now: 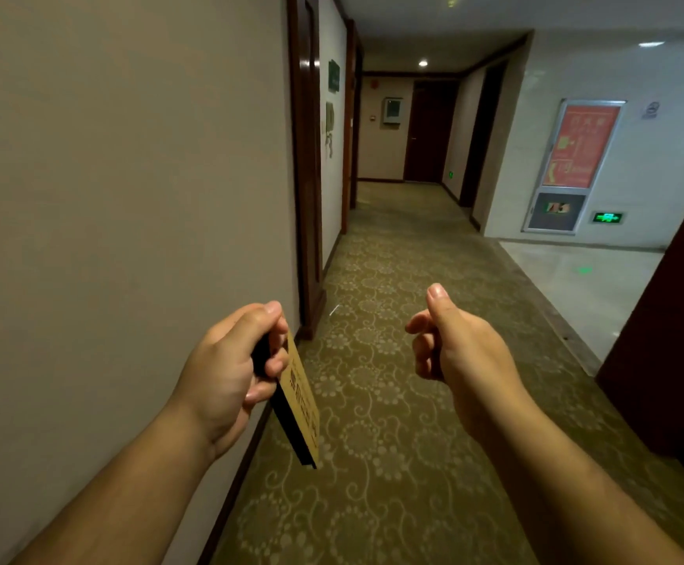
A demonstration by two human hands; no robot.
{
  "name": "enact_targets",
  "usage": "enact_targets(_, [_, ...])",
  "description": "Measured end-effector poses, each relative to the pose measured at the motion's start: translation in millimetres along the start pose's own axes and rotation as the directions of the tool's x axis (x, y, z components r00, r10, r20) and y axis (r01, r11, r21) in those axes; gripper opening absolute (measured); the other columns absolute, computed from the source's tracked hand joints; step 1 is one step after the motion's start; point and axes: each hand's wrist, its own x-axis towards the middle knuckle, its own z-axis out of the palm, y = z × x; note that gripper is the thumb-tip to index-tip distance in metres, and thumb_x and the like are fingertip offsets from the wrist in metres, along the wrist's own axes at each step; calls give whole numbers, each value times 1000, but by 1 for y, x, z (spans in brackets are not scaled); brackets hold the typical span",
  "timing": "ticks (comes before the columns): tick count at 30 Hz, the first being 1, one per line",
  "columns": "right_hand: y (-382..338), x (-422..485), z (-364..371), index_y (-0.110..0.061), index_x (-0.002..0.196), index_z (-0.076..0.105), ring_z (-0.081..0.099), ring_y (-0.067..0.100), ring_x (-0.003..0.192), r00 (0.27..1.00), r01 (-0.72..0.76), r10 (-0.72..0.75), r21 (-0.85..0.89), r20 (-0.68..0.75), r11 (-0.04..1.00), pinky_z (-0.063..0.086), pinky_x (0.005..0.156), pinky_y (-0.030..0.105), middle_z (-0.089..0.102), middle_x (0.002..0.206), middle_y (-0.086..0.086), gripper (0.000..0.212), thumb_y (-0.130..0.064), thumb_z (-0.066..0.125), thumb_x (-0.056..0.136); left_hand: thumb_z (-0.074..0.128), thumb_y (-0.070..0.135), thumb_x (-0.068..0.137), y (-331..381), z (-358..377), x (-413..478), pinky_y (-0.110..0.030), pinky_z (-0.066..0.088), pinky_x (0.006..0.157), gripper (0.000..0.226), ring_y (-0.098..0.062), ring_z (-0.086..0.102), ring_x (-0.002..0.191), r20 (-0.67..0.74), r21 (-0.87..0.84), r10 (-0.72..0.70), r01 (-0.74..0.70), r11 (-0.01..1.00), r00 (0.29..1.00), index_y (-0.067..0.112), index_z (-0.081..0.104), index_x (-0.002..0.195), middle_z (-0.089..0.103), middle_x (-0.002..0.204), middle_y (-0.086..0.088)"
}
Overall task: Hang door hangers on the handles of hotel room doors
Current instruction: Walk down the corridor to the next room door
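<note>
My left hand (pixel 236 360) grips the top of a gold door hanger (pixel 301 405) with a dark back, which hangs down and tilts toward the carpet. Printed characters run along its gold face. My right hand (pixel 450 340) is held out over the carpet with its fingers loosely curled and thumb up, holding nothing. A dark wooden door frame (pixel 307 177) stands in the left wall just ahead of my left hand. No door handle shows on it from here. Another dark door (pixel 430 132) closes the far end of the corridor.
A beige wall (pixel 128 197) runs close along my left. Patterned green carpet (pixel 393 279) stretches ahead down the corridor. On the right, a tiled lobby floor (pixel 576 279) opens up, with a red poster (pixel 576 148) and a green exit sign (pixel 607 217). A dark panel (pixel 666 320) edges the right.
</note>
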Motion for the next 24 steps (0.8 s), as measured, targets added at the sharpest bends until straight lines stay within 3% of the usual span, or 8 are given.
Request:
enact_targets(12, [14,187,73,-3,87,69,50,7,51,998,46,-44,-25,54,999,47,60,30,52,53,-6,57,-53,43,97,64,36,85,-26,-49,180,-18,17,35,26,-12,37,52,-48,14,-15,16,1000,999,15,60,70,45,70,-3])
enact_targets(15, [14,246,99,-7,85,69,51,8,54,998,51,-50,-47,27,998,47,63,31,52,54,-6,57,-55,42,97,67,37,81,-26,-69,247,-16,20,33,25,-11,37,51,-25,-2,-52,52,999,998,14,64,74,49,71,-3])
enact_targets(20, [20,334,128,-7,83,70,51,5,51,999,34,-36,-55,-37,998,48,59,27,52,53,-7,56,-53,42,97,64,36,85,-34,-82,360,-18,19,33,30,-12,38,52,34,26,-75,74,997,997,10,71,97,56,75,-6])
enact_targets(24, [31,396,130,-5,82,69,47,7,48,995,6,-11,-54,-101,999,46,61,31,49,52,-7,56,-52,43,98,61,34,87,-49,-78,433,-21,18,38,23,-12,39,55,69,-12,-101,102,995,993,13,69,89,46,69,-2])
